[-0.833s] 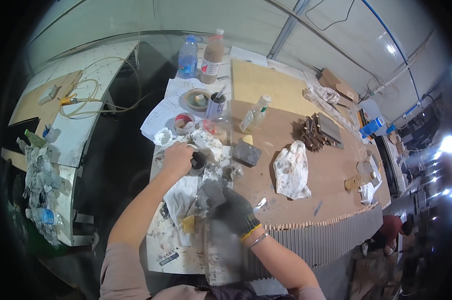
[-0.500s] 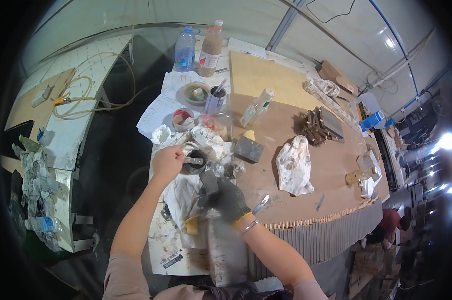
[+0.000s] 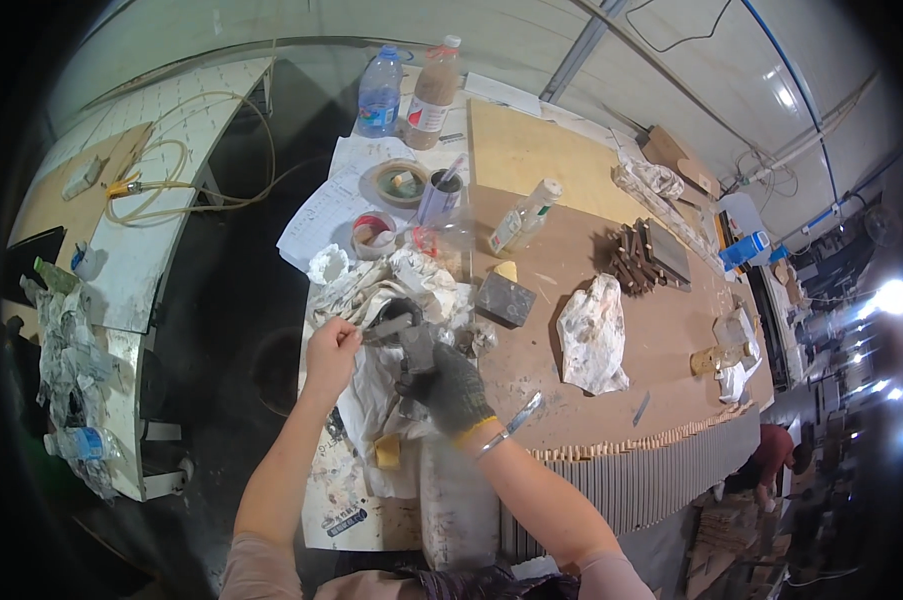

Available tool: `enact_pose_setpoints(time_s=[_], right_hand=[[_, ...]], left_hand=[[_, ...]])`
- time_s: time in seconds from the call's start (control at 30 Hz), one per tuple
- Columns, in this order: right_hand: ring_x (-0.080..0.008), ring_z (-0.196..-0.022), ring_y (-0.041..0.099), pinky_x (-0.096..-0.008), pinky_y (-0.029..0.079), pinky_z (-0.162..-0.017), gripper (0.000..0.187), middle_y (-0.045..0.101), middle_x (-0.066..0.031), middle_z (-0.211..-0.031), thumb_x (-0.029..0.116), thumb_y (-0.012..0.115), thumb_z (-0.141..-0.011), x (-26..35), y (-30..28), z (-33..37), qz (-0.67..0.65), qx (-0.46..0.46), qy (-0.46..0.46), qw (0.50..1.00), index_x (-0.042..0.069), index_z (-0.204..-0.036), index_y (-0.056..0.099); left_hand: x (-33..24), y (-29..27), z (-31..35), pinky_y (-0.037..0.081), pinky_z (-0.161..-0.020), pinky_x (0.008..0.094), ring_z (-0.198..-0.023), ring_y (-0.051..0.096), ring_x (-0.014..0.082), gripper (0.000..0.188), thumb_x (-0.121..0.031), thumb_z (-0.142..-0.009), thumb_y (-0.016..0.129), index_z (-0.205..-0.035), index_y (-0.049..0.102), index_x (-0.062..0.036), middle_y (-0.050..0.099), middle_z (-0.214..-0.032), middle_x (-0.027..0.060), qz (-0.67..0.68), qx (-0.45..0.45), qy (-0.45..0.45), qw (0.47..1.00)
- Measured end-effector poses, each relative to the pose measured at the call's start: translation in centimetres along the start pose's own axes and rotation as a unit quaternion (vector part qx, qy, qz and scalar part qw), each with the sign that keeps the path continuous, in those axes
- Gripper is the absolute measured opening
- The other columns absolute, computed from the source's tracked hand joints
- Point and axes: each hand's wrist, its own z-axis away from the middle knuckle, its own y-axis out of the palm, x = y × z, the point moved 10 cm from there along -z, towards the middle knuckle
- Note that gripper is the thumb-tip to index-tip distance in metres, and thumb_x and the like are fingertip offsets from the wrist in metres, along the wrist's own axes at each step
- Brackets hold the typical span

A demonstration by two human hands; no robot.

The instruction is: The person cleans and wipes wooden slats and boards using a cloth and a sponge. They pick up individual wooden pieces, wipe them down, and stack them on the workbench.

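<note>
Both hands work just left of the frame's centre: the bare left hand (image 3: 333,350) pinches the end of a thin, flat strip (image 3: 393,326), while the right hand (image 3: 449,392), in a dark knitted glove with a yellow cuff, grips a matte grey rectangular piece (image 3: 417,348). Strip and piece overlap in view by the mouth of a round dark pot (image 3: 403,306); whether they touch is unclear. Below lies crumpled, stained white cloth (image 3: 369,388) with a yellow block (image 3: 387,452) on it, on the white tabletop (image 3: 383,520). Right of the pot sits a hard-edged dark grey block (image 3: 505,301); toward the lower right, narrow grey slabs (image 3: 621,492) stand in a ribbed row with pale tips. Motion blur softens the strip, the pot's contents are hard to make out, some gloved fingers are hidden, and the lower edge cuts off both sleeves.
</note>
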Motion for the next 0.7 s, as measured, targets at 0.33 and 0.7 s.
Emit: enact_pose_setpoints(time_s=[0.33,0.7], right_hand=[[-0.0239,-0.078,0.068,-0.0431,0.061,-0.07,0.019,0.068,-0.0081,-0.094,0.022,0.052,-0.102,-0.3,-0.5,0.7,-0.036,-0.046,0.025,0.998,0.009,-0.108,0.064],[-0.0223,-0.082,0.065,-0.0395,0.058,-0.075,0.027,0.065,-0.0087,-0.095,0.027,0.049,-0.104,0.1,-0.7,0.8,0.057,-0.03,0.009,0.998,0.006,-0.113,0.062]], left_hand=[[-2.3,0.7,2.7,0.045,-0.063,0.0303,-0.067,0.054,0.0134,0.002,-0.001,-0.092,0.061,-0.091,0.059,-0.0009,0.06,-0.073,0.0068,-0.044,-0.03,0.046,0.998],[-0.8,2.1,3.2,0.044,-0.065,0.0289,-0.068,0.05,0.0117,0.007,-0.003,-0.094,0.06,-0.089,0.057,0.0004,0.057,-0.073,0.0049,0.053,-0.016,-0.01,0.998]])
